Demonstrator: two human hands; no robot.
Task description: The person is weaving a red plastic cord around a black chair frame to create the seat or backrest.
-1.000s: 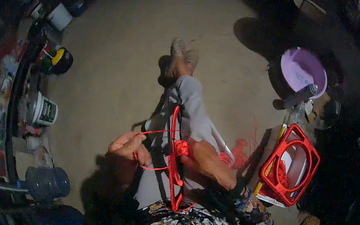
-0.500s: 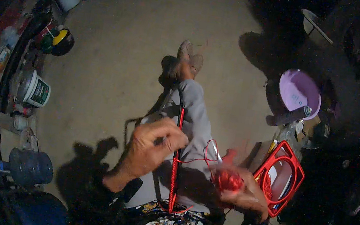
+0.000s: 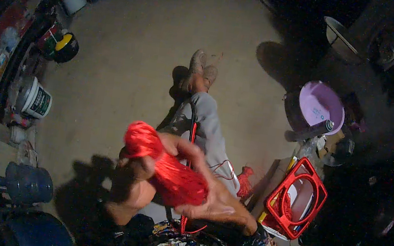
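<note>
A thick skein of shiny red cord [image 3: 176, 178] is raised above my lap. My right hand [image 3: 215, 193] wraps round its right part, the fingers reaching over the top. At its left end my left hand [image 3: 135, 185] closes on it from below, partly hidden behind the skein. Behind the hands a narrow dark strip wound with red cord [image 3: 194, 132] runs lengthwise over my grey trousers; its lower end [image 3: 183, 226] comes out near my patterned shirt. A thin loop of red cord [image 3: 223, 167] hangs right of my right hand.
At right stands a box with a red square frame with a round opening [image 3: 282, 205] on top. A second red bundle [image 3: 246, 180] lies beside it. Beyond are a spray can [image 3: 314, 131] and a purple basin [image 3: 306, 95]. Buckets [image 3: 38, 100] and a water jug [image 3: 30, 182] line the left.
My right hand has brought the red skein leftward and up to my left hand, which has moved slightly down and left and now grips its end. The skein now covers part of the wound strip.
</note>
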